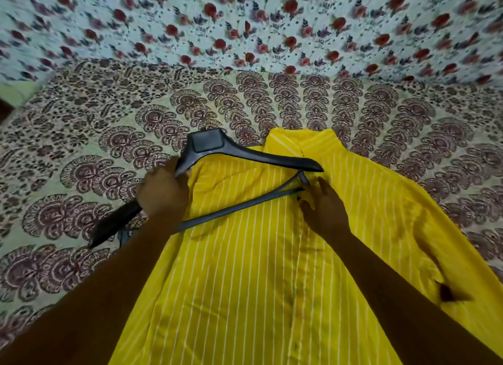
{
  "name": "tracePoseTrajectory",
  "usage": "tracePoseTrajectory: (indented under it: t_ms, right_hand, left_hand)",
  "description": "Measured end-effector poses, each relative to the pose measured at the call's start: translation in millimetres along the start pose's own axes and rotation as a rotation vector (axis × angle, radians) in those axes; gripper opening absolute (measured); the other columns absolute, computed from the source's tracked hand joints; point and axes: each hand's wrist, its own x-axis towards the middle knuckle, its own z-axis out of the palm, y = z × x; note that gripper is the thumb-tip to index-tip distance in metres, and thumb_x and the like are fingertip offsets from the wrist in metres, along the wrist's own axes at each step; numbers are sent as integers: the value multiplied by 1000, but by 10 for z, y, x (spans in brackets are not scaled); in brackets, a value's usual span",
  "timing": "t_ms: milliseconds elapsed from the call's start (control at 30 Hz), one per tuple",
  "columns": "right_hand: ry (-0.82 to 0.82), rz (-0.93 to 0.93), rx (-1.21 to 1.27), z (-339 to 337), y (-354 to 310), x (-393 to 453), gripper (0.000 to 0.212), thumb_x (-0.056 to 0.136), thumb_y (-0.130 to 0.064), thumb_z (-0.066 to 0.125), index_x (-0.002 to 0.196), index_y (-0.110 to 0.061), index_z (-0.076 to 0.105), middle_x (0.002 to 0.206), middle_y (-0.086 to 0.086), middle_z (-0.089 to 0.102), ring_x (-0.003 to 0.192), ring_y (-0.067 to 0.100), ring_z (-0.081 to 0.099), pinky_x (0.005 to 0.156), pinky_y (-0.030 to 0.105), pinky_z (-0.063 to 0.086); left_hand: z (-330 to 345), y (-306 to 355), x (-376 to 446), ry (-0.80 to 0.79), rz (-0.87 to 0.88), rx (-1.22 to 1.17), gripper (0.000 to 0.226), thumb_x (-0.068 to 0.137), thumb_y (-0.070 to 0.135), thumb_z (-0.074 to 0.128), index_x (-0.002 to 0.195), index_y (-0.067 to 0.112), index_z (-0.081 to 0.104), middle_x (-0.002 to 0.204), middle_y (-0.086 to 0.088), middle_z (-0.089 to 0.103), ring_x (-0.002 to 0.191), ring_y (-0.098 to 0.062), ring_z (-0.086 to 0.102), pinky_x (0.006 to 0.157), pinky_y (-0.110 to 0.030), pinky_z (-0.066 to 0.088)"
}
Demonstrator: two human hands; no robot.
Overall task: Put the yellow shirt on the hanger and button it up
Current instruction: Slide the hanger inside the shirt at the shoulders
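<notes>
The yellow shirt (258, 255) lies flat on the patterned bed cover (81, 135), collar far from the person. The left hand (162, 193) grips the dark hanger (245, 157) above the shirt's chest. The right hand (325, 209) rests on the placket, fingers loosely spread, holding nothing.

No writing, label or number can be read anywhere here, not on the shirt (258, 269), hanger (245, 153) or bedspread (81, 146).

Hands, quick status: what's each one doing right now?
Left hand: closed around the dark hanger, holding it over the yellow shirt.
Right hand: open, fingers spread on the shirt's front, gripping nothing.
</notes>
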Motion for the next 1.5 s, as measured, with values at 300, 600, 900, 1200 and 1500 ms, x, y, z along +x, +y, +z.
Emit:
tracePoseTrajectory:
  t_ms: [300,600,900,1200,1500]
  right_hand:
    - [112,110,4,175,-13,487,51,81,-31,65,120,-2,50,123,21,46,114,38,44,87,42,41]
    - [202,194,60,40,97,776,23,83,-18,57,88,5,59,94,26,62,90,40,57,60,34,28]
    - [508,47,252,-259,69,575,34,80,-35,46,92,-8,64,89,16,70,84,38,63,62,35,40]
    - [458,-41,355,-315,98,617,19,86,-25,50,91,-13,64,87,11,72,85,32,66,65,39,48]
    - [345,-190,345,-455,476,727,31,83,-27,43,99,-11,63,99,12,69,93,32,63,76,42,49]
  left_hand:
    - [-11,-233,298,52,-55,51,28,91,27,53,118,18,55,94,-25,62,89,-45,58,81,-50,43]
    - [26,-233,273,22,-38,87,35,91,31,54,124,21,53,96,-24,63,88,-44,60,81,-51,48]
    - [235,333,200,-10,30,45,38,92,28,54,130,23,51,97,-25,63,94,-45,57,94,-49,36]
    - [667,1303,144,-131,122,-4,43,93,34,52,134,23,47,114,-22,61,108,-44,52,102,-50,29]
    - [1067,2040,72,-215,230,11,38,94,27,50,132,23,49,120,-17,61,114,-37,52,106,-43,23]
